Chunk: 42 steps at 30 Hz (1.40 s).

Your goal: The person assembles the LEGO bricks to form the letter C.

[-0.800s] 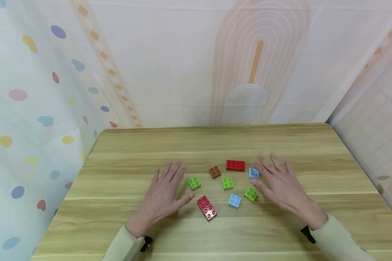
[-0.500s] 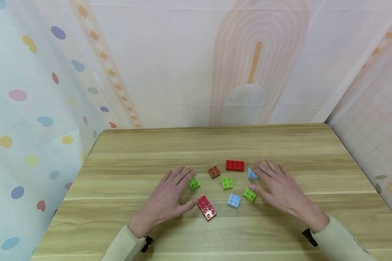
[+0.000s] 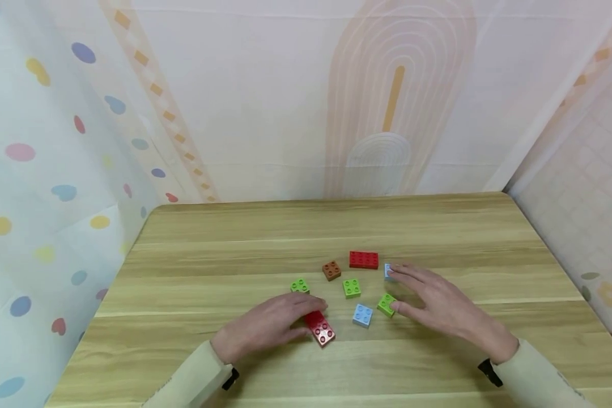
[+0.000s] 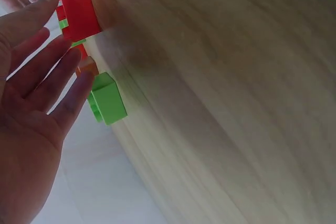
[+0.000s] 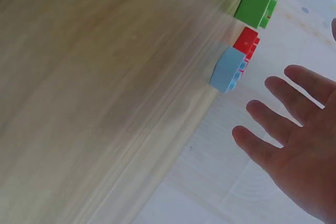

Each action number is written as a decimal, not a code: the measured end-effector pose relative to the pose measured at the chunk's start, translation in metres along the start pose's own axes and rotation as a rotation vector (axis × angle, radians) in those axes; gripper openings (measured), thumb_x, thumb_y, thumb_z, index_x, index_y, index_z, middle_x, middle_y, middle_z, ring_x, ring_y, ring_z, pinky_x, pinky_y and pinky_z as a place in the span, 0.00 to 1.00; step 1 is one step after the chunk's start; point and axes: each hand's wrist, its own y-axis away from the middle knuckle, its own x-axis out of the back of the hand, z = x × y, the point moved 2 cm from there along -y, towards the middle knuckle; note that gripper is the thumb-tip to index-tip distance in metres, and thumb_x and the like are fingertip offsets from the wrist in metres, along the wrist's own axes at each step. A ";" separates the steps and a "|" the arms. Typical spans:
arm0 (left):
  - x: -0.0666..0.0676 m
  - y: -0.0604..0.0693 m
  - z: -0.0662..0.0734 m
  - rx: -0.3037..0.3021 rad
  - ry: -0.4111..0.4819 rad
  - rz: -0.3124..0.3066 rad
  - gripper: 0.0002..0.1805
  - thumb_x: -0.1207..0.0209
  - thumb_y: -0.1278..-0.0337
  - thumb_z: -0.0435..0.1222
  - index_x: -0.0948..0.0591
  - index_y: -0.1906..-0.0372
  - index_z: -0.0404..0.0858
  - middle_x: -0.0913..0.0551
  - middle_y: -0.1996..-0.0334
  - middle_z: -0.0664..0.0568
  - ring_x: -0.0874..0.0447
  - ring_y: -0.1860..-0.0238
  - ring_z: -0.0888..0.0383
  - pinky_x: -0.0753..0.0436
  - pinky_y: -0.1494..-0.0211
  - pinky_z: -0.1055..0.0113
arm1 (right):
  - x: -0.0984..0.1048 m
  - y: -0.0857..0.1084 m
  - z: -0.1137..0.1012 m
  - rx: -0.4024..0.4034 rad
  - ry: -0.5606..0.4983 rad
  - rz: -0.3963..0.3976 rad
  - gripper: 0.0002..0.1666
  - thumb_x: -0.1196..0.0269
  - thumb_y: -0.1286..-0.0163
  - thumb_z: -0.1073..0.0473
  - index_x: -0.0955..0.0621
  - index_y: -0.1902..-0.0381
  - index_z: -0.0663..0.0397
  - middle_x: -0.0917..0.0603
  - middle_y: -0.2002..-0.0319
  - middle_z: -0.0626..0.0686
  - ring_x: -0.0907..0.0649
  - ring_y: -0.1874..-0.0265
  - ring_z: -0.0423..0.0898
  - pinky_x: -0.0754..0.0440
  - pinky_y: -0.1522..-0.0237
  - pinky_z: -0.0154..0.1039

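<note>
My left hand [image 3: 269, 322] is over the upper end of the near red toy brick [image 3: 324, 334], its thumb at the brick's left side. The left wrist view shows extended fingers beside that red brick [image 4: 79, 3]; firm contact cannot be made out. Just beyond these fingers lies a green brick [image 3: 300, 285], partly covered. My right hand [image 3: 441, 303] hovers with loosely extended fingers, holding nothing. Its fingertips partly hide a light blue brick [image 3: 387, 273], and its thumb is near another green brick [image 3: 386, 304]. The right wrist view shows space between these fingers and the blue brick [image 5: 227, 69].
Between the hands are a second light blue brick [image 3: 362, 315] and a third green brick [image 3: 351, 288]. Farther back lie a brown brick [image 3: 331, 271] and a red brick [image 3: 364, 259]. The wooden table [image 3: 224, 226] ends at patterned curtains [image 3: 265, 113].
My left hand has moved right, from beside the bricks to over the near red one, its fingers drawing closer together. My right hand's fingers have lowered and come together. The bricks stay in place.
</note>
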 end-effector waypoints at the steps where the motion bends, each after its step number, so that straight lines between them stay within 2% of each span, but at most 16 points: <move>1: 0.000 0.000 0.000 0.010 0.006 -0.012 0.28 0.36 0.30 0.45 0.24 0.30 0.41 0.21 0.32 0.52 0.25 0.31 0.54 0.26 0.27 0.56 | 0.000 0.000 0.001 -0.003 -0.014 -0.009 0.36 0.35 0.26 0.42 0.24 0.30 0.58 0.24 0.30 0.62 0.26 0.31 0.65 0.28 0.34 0.67; 8: -0.003 -0.006 -0.002 0.030 0.021 -0.060 0.20 0.36 0.29 0.39 0.18 0.37 0.41 0.18 0.38 0.53 0.22 0.36 0.57 0.23 0.30 0.60 | 0.001 0.001 0.006 -0.014 -0.085 -0.065 0.37 0.33 0.27 0.44 0.25 0.28 0.58 0.25 0.30 0.63 0.25 0.32 0.65 0.27 0.34 0.66; 14: -0.004 -0.011 -0.001 0.027 0.030 -0.073 0.17 0.34 0.30 0.41 0.15 0.42 0.41 0.17 0.45 0.55 0.20 0.43 0.61 0.21 0.36 0.66 | 0.004 0.000 0.011 0.026 -0.209 -0.177 0.41 0.26 0.34 0.51 0.27 0.27 0.58 0.24 0.30 0.61 0.25 0.32 0.63 0.27 0.33 0.62; 21: -0.009 -0.012 0.005 0.008 -0.006 -0.059 0.16 0.33 0.33 0.44 0.14 0.45 0.42 0.17 0.48 0.57 0.20 0.47 0.64 0.19 0.40 0.68 | 0.001 -0.009 0.015 0.046 -0.284 -0.288 0.33 0.30 0.30 0.56 0.24 0.30 0.55 0.22 0.31 0.56 0.24 0.32 0.58 0.26 0.32 0.59; 27: -0.012 -0.014 0.011 0.018 -0.029 -0.049 0.17 0.31 0.36 0.46 0.15 0.45 0.44 0.17 0.50 0.58 0.20 0.49 0.65 0.18 0.42 0.68 | -0.004 -0.017 0.011 0.091 -0.280 -0.340 0.28 0.32 0.29 0.62 0.21 0.32 0.55 0.20 0.33 0.55 0.23 0.33 0.57 0.25 0.33 0.58; 35: -0.013 -0.017 0.015 0.046 -0.029 -0.049 0.17 0.30 0.36 0.46 0.15 0.46 0.46 0.17 0.51 0.60 0.20 0.51 0.67 0.18 0.43 0.70 | -0.008 -0.020 0.010 0.046 -0.244 -0.348 0.21 0.33 0.30 0.68 0.16 0.41 0.50 0.16 0.40 0.52 0.20 0.37 0.56 0.21 0.36 0.56; 42: -0.016 -0.019 0.017 0.049 -0.030 -0.011 0.16 0.30 0.36 0.46 0.14 0.48 0.45 0.17 0.54 0.60 0.21 0.54 0.68 0.18 0.48 0.71 | -0.005 -0.012 0.010 0.009 -0.242 -0.288 0.20 0.30 0.30 0.61 0.16 0.41 0.54 0.17 0.39 0.56 0.20 0.38 0.58 0.22 0.36 0.58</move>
